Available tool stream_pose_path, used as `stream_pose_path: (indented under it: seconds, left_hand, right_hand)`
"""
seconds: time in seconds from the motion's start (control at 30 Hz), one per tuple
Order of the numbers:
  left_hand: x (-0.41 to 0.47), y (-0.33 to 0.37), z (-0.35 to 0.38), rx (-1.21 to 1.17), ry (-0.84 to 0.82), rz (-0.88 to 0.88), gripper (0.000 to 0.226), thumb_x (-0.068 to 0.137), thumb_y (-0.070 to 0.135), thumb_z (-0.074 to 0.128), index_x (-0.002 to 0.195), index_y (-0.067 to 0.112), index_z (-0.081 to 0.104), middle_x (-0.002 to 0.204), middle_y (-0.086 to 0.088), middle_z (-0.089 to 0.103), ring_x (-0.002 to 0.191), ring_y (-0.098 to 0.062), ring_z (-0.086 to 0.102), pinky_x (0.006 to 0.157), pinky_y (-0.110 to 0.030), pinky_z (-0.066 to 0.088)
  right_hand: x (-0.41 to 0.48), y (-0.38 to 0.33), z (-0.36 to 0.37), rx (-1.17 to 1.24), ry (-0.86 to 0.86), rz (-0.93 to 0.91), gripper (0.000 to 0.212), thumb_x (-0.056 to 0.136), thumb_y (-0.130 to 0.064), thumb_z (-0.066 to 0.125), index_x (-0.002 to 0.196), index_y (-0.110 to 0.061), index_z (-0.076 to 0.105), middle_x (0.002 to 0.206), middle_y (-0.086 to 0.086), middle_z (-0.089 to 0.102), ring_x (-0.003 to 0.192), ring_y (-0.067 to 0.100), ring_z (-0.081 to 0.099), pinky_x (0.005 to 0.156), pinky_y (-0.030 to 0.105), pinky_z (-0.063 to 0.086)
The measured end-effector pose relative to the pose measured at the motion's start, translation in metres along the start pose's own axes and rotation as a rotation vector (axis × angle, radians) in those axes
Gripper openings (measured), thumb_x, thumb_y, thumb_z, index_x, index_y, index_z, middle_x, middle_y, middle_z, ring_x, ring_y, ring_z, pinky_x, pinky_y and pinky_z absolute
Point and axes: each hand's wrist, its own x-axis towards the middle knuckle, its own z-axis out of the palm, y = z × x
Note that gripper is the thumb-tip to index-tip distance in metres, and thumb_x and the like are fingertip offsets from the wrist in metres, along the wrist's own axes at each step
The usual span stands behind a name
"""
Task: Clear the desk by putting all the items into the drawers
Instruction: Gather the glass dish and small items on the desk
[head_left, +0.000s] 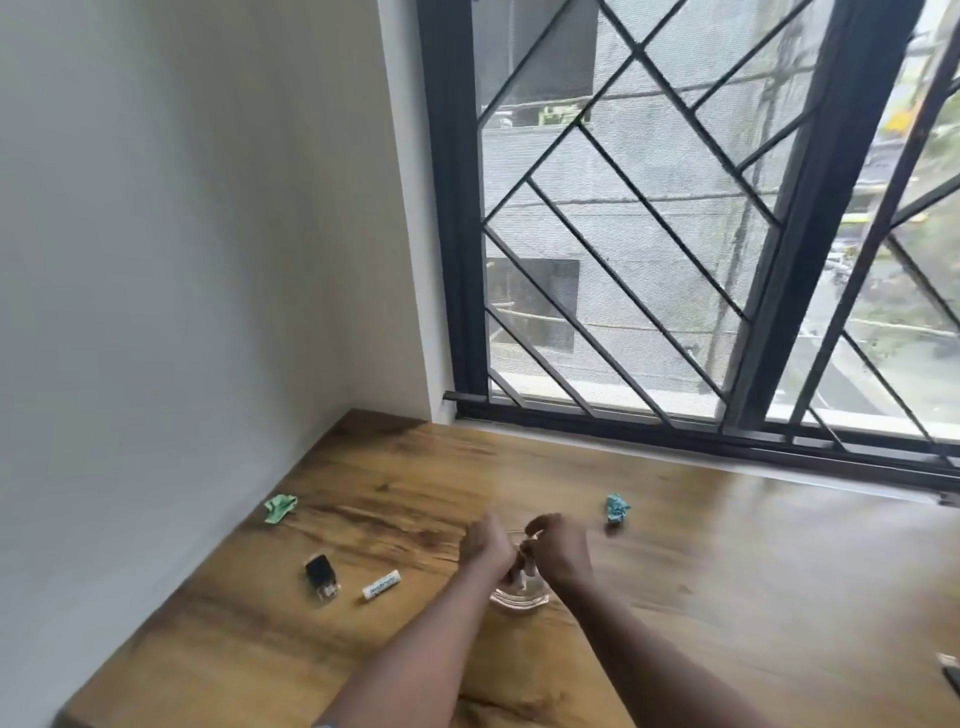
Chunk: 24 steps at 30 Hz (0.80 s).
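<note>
Both my hands meet over a clear glass (519, 597) standing on the wooden desk (727, 571). My left hand (485, 545) curls round its left side and my right hand (558, 545) curls round its right side near the rim. The hands hide most of the glass. To the left lie a white tube (382, 585) and a small black bottle (321, 579). A crumpled green paper (279, 507) lies by the left wall. A crumpled blue paper (617, 508) lies right of my hands.
A white wall bounds the desk on the left, and a barred window (675, 260) runs along the back edge. A dark object (951, 670) pokes in at the right edge of view. No drawer is in view.
</note>
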Motion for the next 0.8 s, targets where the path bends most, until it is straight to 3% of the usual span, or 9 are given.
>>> stream_pose_path:
  seconds: [0.07, 0.17, 0.27, 0.37, 0.43, 0.63, 0.8]
  left_hand:
    - [0.0, -0.003, 0.004, -0.007, -0.019, 0.012, 0.03, 0.096, 0.009, 0.043, 0.121, 0.002, 0.057, 0.129, -0.015, 0.059, 0.121, -0.029, 0.055, 0.093, -0.032, 0.046]
    - [0.004, -0.004, 0.01, -0.039, -0.019, 0.01, 0.035, 0.099, 0.008, 0.031, 0.121, 0.001, 0.058, 0.13, -0.017, 0.058, 0.122, -0.029, 0.054, 0.095, -0.032, 0.045]
    - [0.004, -0.002, 0.012, -0.053, -0.026, 0.017, 0.037, 0.097, 0.002, 0.029, 0.119, 0.0, 0.059, 0.128, -0.018, 0.059, 0.121, -0.029, 0.056, 0.095, -0.033, 0.045]
    - [0.004, -0.003, 0.011, -0.051, -0.043, 0.026, 0.038, 0.096, 0.001, 0.028, 0.117, -0.002, 0.059, 0.127, -0.02, 0.059, 0.12, -0.03, 0.056, 0.093, -0.034, 0.045]
    - [0.004, -0.004, 0.012, -0.065, -0.048, 0.027, 0.038, 0.095, 0.001, 0.028, 0.117, -0.003, 0.059, 0.127, -0.021, 0.059, 0.119, -0.031, 0.056, 0.092, -0.034, 0.046]
    - [-0.001, -0.011, -0.006, -0.07, -0.029, 0.072, 0.031, 0.094, -0.002, 0.037, 0.113, -0.006, 0.062, 0.121, -0.023, 0.062, 0.113, -0.033, 0.06, 0.088, -0.035, 0.049]
    - [0.01, -0.039, -0.027, -0.106, 0.02, 0.026, 0.012, 0.085, 0.008, 0.065, 0.091, 0.001, 0.071, 0.096, -0.016, 0.074, 0.088, -0.025, 0.072, 0.077, -0.031, 0.059]
  right_hand:
    - [0.003, 0.003, 0.004, -0.007, -0.021, 0.016, 0.025, 0.08, 0.004, 0.06, 0.104, 0.003, 0.069, 0.094, 0.02, 0.071, 0.091, 0.028, 0.069, 0.082, 0.035, 0.054]
    - [0.002, 0.005, 0.006, -0.104, -0.056, 0.015, 0.027, 0.081, -0.001, 0.06, 0.106, -0.002, 0.07, 0.106, 0.019, 0.07, 0.1, 0.024, 0.066, 0.083, 0.027, 0.049]
    - [0.004, 0.007, 0.01, -0.146, -0.083, 0.029, 0.025, 0.08, 0.0, 0.061, 0.103, -0.002, 0.07, 0.103, 0.02, 0.07, 0.097, 0.023, 0.067, 0.079, 0.029, 0.05]
    - [0.007, 0.006, 0.015, -0.191, -0.098, 0.023, 0.019, 0.079, -0.001, 0.058, 0.093, 0.001, 0.071, 0.1, 0.023, 0.069, 0.091, 0.017, 0.066, 0.067, 0.03, 0.045]
    - [0.008, 0.005, 0.017, -0.194, -0.096, 0.017, 0.018, 0.081, -0.001, 0.054, 0.09, 0.003, 0.069, 0.099, 0.024, 0.068, 0.092, 0.025, 0.067, 0.062, 0.027, 0.037]
    - [0.008, 0.006, 0.027, -0.309, -0.078, -0.017, 0.026, 0.086, -0.004, 0.049, 0.105, 0.001, 0.066, 0.111, 0.023, 0.063, 0.103, 0.036, 0.062, 0.076, 0.034, 0.047]
    - [0.004, -0.004, 0.036, -0.355, -0.048, -0.029, 0.034, 0.089, 0.0, 0.038, 0.113, 0.003, 0.061, 0.119, 0.024, 0.059, 0.111, 0.036, 0.058, 0.087, 0.035, 0.047]
